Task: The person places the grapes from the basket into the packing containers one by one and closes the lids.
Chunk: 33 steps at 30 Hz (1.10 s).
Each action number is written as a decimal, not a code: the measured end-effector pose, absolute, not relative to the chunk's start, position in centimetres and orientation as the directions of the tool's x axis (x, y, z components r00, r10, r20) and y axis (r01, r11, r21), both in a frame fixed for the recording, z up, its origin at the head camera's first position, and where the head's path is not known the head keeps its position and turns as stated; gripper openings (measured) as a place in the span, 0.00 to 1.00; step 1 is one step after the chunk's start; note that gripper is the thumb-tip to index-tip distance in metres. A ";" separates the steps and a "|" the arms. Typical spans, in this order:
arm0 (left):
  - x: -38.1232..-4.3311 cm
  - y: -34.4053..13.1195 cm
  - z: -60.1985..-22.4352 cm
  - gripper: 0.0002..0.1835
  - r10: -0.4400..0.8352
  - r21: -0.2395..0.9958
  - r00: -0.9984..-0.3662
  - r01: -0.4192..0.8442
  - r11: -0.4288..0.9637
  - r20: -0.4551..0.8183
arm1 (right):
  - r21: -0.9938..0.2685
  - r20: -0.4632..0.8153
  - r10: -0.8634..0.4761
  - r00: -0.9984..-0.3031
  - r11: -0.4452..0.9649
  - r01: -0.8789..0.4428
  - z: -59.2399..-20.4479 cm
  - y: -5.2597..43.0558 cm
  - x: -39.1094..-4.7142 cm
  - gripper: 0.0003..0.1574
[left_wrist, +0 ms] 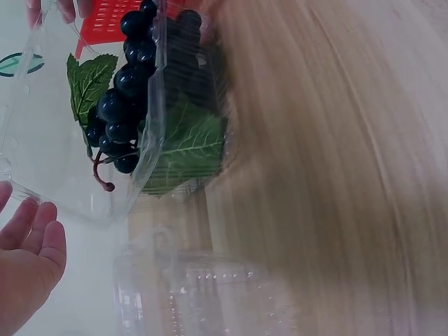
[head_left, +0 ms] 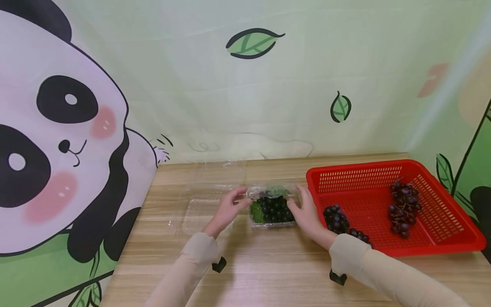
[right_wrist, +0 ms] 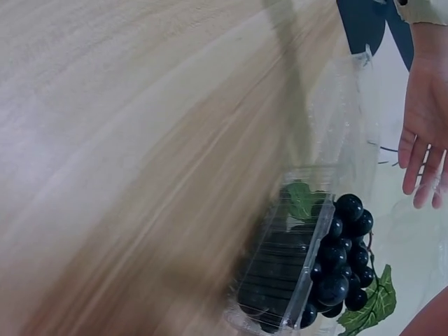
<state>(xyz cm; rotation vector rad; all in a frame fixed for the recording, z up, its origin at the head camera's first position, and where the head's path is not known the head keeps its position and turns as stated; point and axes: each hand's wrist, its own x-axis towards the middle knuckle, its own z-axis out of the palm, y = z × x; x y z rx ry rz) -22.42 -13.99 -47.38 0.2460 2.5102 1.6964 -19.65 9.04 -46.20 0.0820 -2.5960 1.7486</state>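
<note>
In the head view a clear plastic clamshell box (head_left: pixel 273 222) holds dark grapes (head_left: pixel 274 209) and green leaves (head_left: pixel 257 212). Its transparent lid (left_wrist: pixel 52 133) stands raised in the left wrist view, and some grapes bulge above the box's rim. My left hand (head_left: pixel 229 209) is at the box's left side, fingers extended, their tips at the lid's edge. On the opposite side is my right hand (head_left: pixel 308 213), its fingertips at the lid's other corner and its thumb near the grapes. Most of the right hand is out of the right wrist view.
An opened clear plastic clamshell (head_left: pixel 205 213) lies on the wooden table (head_left: pixel 264 273) to the left. At right stands a red basket (head_left: pixel 368 200) with dark grape bunches (head_left: pixel 404 209) inside. A printed panda cloth (head_left: pixel 184 85) hangs behind the table.
</note>
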 end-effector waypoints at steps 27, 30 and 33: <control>-20.6 -13.4 -49.4 0.20 0.150 0.933 -0.988 0.017 0.360 -0.039 | -0.917 0.003 -0.023 -1.000 0.399 -0.012 -49.0 9.1 -17.3 0.34; -20.6 -13.3 -49.7 0.20 0.148 0.934 -0.988 0.004 0.357 -0.052 | -0.912 0.008 -0.012 -1.000 0.409 -0.012 -49.4 9.1 -17.2 0.35; -20.7 -13.2 -50.0 0.20 0.156 0.941 -0.986 0.002 0.339 -0.054 | -0.903 -0.004 -0.013 -1.000 0.430 -0.002 -49.8 9.2 -17.1 0.35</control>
